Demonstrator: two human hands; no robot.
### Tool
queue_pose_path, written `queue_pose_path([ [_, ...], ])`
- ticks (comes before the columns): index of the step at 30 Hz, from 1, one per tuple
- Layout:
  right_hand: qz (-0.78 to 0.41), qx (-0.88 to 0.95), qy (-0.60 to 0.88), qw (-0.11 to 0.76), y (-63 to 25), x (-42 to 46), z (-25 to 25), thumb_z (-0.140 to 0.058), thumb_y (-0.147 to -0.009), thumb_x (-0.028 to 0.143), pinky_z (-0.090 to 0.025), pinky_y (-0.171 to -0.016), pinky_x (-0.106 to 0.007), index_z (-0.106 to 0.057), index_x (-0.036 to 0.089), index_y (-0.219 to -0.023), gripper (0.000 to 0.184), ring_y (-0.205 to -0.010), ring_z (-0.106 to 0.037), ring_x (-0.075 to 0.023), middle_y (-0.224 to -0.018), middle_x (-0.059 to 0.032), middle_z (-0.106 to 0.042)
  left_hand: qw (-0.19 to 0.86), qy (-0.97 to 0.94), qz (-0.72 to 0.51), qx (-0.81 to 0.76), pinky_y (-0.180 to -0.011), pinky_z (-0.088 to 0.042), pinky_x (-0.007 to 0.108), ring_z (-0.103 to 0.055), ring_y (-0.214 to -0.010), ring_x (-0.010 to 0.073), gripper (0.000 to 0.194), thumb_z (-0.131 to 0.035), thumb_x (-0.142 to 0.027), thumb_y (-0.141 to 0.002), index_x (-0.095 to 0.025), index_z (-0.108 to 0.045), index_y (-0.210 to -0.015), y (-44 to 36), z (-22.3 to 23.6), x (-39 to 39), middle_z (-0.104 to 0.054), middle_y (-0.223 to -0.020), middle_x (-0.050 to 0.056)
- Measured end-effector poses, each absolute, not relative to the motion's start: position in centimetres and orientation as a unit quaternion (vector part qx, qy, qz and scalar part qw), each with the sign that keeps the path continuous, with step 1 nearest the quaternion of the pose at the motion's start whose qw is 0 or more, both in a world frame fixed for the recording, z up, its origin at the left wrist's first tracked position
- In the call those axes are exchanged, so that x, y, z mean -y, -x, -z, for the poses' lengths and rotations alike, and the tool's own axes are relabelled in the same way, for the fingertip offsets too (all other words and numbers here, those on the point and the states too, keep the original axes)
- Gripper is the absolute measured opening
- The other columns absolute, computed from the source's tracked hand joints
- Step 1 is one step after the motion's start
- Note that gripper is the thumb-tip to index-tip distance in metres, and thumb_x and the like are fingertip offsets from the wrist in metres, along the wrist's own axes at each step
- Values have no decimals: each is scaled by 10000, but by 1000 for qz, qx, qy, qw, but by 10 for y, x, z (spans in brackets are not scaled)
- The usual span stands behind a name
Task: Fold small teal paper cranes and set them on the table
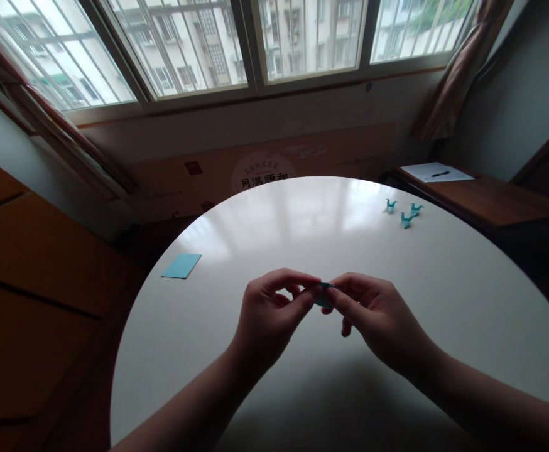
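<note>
Filling most of the lower view, a white bench with a curved edge, glossy, pale with reflections toward the far side. Beyond, a barred window in several panes, with buildings outside. At the left, an orange-brown wooden cabinet with dark seams. Below the window, a long printed board. Beside the outer panes, gathered curtains. Past the bench's right edge, a brown wooden top. Above the middle of the bench, close together, left hand and right hand, each with thumb brought to forefinger. On the wooden top, a white sheet. Near the bench's left edge, lying flat, a light-blue paper square. Between both hands, a small folded blue paper, mostly hidden by fingers, pinched at left and right by each grip. Toward the far right of the bench, standing near one another, three little folded-paper birds. Lying on the white sheet, a dark pen.
</note>
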State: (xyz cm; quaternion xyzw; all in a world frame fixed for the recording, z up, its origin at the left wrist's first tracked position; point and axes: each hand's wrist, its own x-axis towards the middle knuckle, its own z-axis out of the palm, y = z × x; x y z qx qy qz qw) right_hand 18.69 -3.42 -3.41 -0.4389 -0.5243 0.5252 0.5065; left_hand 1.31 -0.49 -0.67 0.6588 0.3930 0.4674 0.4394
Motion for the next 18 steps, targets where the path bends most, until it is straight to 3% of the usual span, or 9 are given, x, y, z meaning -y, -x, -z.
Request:
queue_pose_path([
  [10, -627, 453, 382, 506, -188, 34, 32, -754, -867, 392, -529, -518, -209, -785, 182, -923, 220, -769, -661, -185, -792, -64, -709, 254, -790, -481, -282, -492, -507, 175, -690, -644, 129, 139, -728, -48, -821, -168, -782, -869, -7, 5, 3, -760, -795, 53],
  [18, -636, 452, 375, 500, -191, 33, 33, -702, -903, 468, -542, -535, -226, -794, 189, -920, 295, -797, -671, -199, -829, -76, -718, 242, -809, -463, -268, -516, -514, 164, -698, -672, 118, 161, -717, -40, -832, -178, -792, -869, -8, 2, 2, -762, -831, 56],
])
